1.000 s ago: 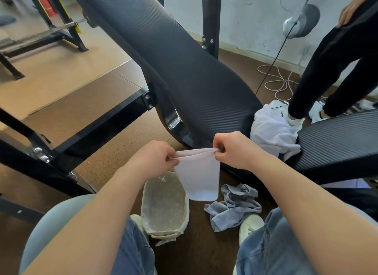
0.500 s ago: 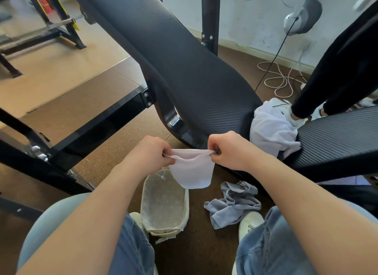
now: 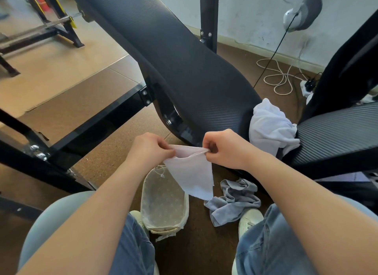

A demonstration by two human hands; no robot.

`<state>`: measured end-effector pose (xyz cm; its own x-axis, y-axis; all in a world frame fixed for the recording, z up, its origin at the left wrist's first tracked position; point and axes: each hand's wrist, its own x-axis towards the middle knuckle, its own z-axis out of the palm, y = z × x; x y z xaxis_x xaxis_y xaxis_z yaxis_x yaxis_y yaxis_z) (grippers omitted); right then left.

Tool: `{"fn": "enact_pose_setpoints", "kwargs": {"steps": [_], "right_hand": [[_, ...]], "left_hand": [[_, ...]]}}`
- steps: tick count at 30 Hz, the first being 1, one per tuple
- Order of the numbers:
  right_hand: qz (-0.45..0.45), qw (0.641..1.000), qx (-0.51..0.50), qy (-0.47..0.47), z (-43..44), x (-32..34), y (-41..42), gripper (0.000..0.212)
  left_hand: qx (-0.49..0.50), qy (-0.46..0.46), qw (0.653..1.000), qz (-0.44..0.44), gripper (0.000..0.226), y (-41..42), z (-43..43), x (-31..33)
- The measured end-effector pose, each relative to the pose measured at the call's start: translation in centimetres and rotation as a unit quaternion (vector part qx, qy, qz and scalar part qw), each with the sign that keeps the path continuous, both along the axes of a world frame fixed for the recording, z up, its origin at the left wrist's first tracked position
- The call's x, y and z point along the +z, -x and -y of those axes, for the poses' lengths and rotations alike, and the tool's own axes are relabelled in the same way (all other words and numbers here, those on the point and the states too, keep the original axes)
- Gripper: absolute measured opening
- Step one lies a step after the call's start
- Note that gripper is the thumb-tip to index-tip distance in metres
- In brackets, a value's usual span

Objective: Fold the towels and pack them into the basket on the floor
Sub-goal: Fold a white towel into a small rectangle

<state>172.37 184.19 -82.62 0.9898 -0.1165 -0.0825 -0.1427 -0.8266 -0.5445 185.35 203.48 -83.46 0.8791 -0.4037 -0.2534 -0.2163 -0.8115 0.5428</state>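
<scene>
Both hands, left hand (image 3: pixel 150 150) and right hand (image 3: pixel 225 148), pinch the top edge of a pale pink towel (image 3: pixel 192 176) hanging between them. The basket (image 3: pixel 163 203) sits on the floor just below the hands, a grey towel (image 3: pixel 233 201) beside it under the right hand.

The pale towel (image 3: pixel 194 176) hides the far right rim of the basket (image 3: pixel 161 205); the white towel (image 3: pixel 270 127) sinks partly behind the seat pad (image 3: pixel 337 135).

black padded bench (image 3: pixel 184 70), coiled white cable (image 3: pixel 278 78)
</scene>
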Motion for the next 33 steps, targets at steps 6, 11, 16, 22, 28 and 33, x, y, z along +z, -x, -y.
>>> {"fn": "enact_pose_setpoints", "kwargs": {"steps": [6,11,16,22,28,33], "right_hand": [[-0.007,1.0,0.027,0.003,-0.8,-0.4,-0.2,0.02],[-0.029,0.999,0.02,0.026,-0.8,-0.7,-0.3,0.018],[-0.05,0.997,0.029,0.046,-1.1,-0.8,-0.4,0.023],[-0.063,0.996,-0.01,0.059,-0.5,-1.2,-0.3,0.022],[-0.039,0.998,-0.048,0.033,0.3,-1.1,-0.4,0.014],[-0.032,0.997,-0.069,-0.012,0.1,-0.8,-0.5,0.008]], "left_hand": [[0.02,0.011,1.0,-0.006,0.018,-0.2,-0.4,-0.3],[-0.014,-0.015,1.0,-0.012,0.019,-0.4,-0.5,-0.5],[-0.037,-0.052,0.997,-0.032,0.025,-0.5,-0.2,-0.8],[-0.052,-0.035,0.996,-0.069,0.027,-0.5,-0.4,-0.8],[-0.035,-0.014,0.995,-0.096,0.011,-0.6,-0.7,-0.3],[-0.034,-0.002,0.995,-0.091,0.006,-0.4,-0.4,-0.2]]}}
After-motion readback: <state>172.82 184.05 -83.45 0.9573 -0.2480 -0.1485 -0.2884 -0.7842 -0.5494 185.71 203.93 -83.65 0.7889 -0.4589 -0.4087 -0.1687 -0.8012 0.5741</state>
